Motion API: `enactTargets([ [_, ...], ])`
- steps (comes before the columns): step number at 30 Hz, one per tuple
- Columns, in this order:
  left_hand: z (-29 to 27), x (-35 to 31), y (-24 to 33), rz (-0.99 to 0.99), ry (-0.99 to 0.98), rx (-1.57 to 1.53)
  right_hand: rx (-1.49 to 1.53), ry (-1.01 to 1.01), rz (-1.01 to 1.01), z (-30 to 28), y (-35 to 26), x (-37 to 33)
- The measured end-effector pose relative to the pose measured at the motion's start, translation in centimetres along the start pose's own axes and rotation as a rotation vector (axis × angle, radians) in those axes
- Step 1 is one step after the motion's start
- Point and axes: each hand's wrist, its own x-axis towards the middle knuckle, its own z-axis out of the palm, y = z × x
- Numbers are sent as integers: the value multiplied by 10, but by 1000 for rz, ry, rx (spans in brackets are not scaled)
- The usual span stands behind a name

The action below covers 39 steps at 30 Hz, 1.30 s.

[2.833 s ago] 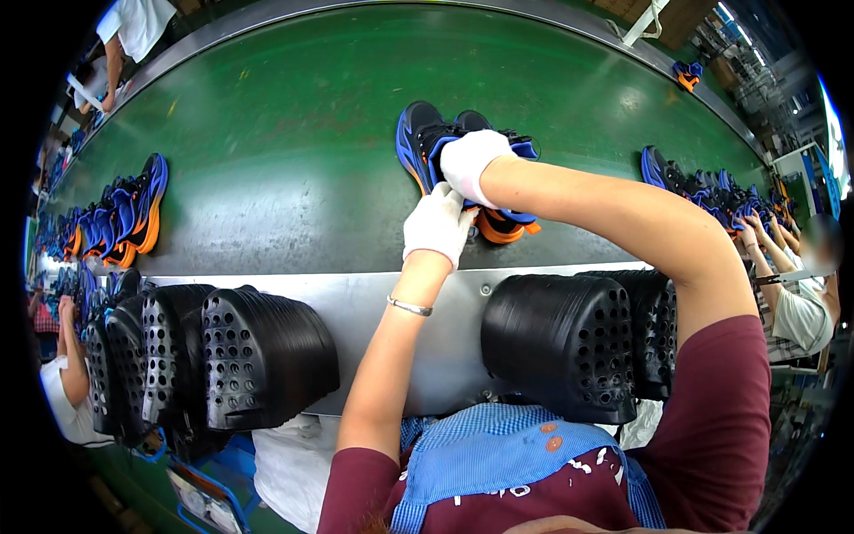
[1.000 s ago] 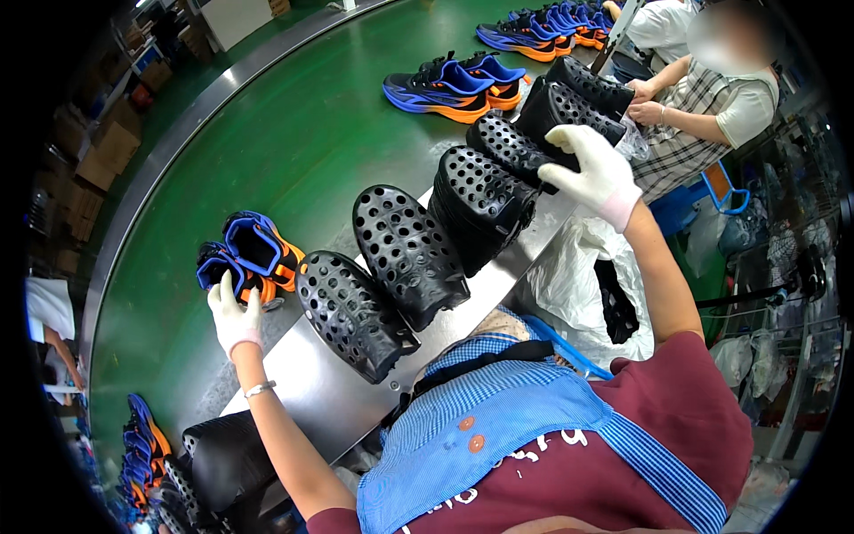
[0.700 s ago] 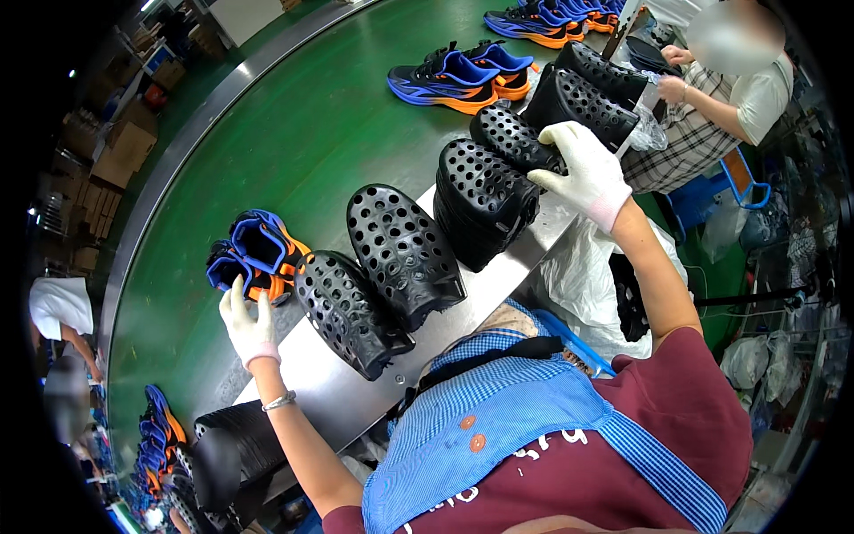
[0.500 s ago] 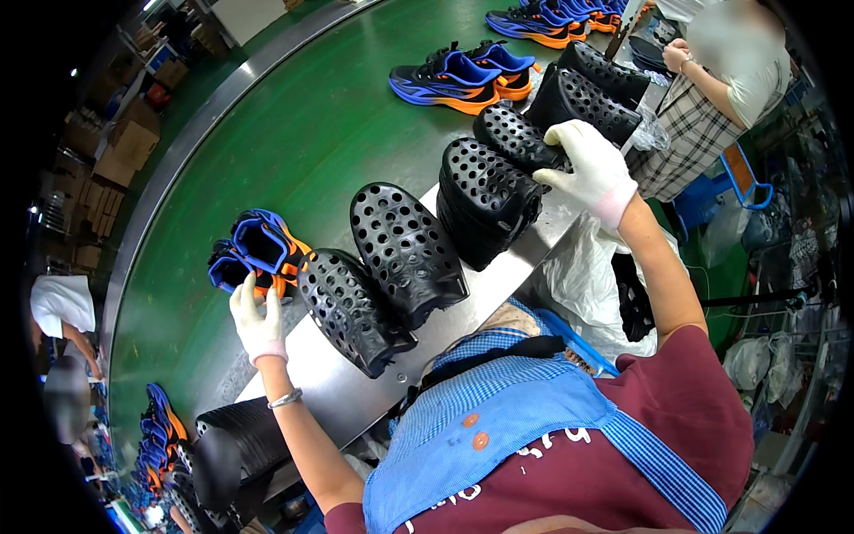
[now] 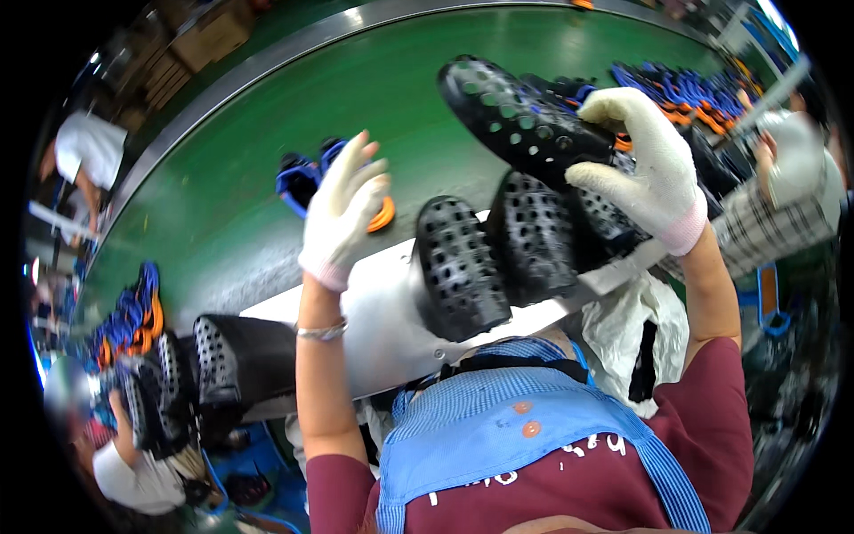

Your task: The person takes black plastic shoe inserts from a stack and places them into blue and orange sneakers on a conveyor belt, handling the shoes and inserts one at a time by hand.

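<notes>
The white-gloved right hand (image 5: 654,173) grips a black, perforated plastic shoe form (image 5: 520,116) by one end; its long axis slants forward-left, rounded tip pointing away from that hand. The left hand (image 5: 345,214), empty, fingers loosely spread, partly hides blue-and-black, orange-soled shoes (image 5: 298,182).

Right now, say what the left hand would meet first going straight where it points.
The metal edge beyond the green surface, probably; the way there looks free, though depth is unclear and the left hand might brush the shoes partly behind it.
</notes>
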Motion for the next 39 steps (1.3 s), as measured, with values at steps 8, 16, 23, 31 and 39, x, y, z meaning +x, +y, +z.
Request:
enactTargets([
  [8,-9,-12,21,-64,-9,-901,220,-399,-233,98,-56,81],
  [16,-31,-27,-51,-126,220,-902,-156,-886,-134,162,-64,111],
  [23,-56,-37,-76,-405,249,122,-102,-998,-87,196,-51,126],
  [31,-45,-12,-131,-63,259,861,-134,-1145,-10,249,-15,181],
  [39,-29,7,-134,-196,204,853,-278,-1198,7,298,-22,196],
])
